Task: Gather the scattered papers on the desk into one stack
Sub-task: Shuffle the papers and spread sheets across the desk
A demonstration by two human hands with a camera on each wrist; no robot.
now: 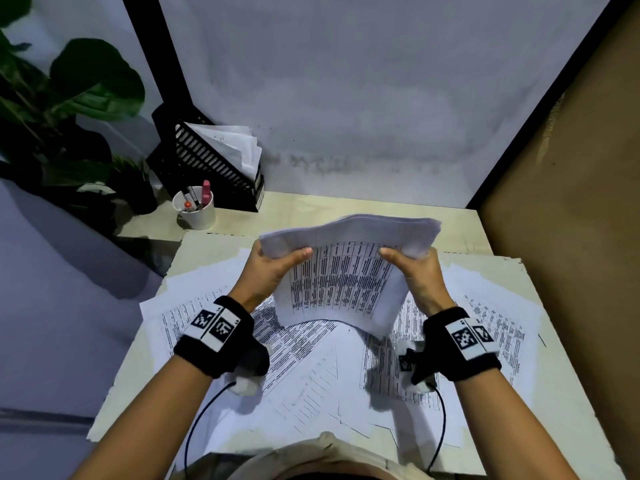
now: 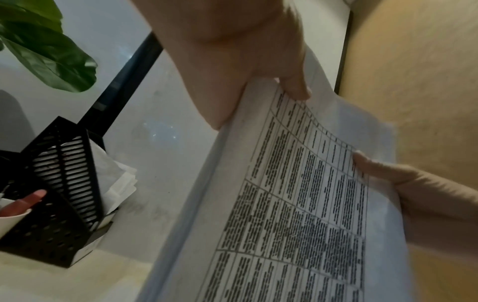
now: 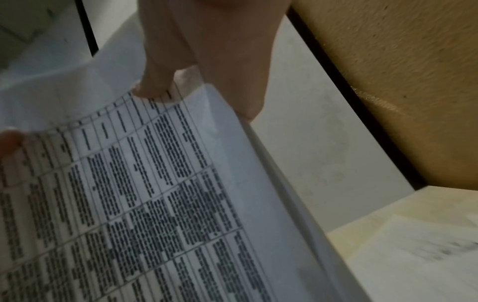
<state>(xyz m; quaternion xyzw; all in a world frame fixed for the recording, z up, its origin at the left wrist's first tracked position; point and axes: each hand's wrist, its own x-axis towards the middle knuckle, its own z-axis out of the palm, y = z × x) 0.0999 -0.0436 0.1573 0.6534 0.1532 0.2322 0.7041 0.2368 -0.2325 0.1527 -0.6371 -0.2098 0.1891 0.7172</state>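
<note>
A thick stack of printed papers is held upright above the desk, its top edge curling away from me. My left hand grips its left side, thumb on the printed face. My right hand grips the right side the same way. The left wrist view shows the stack with my left hand pinching its upper edge. In the right wrist view my right hand pinches the stack. More printed sheets lie spread flat over the desk under my wrists.
A black file rack holding papers stands at the back left, with a white cup of pens in front of it. A leafy plant is at the far left. A brown board wall bounds the right side.
</note>
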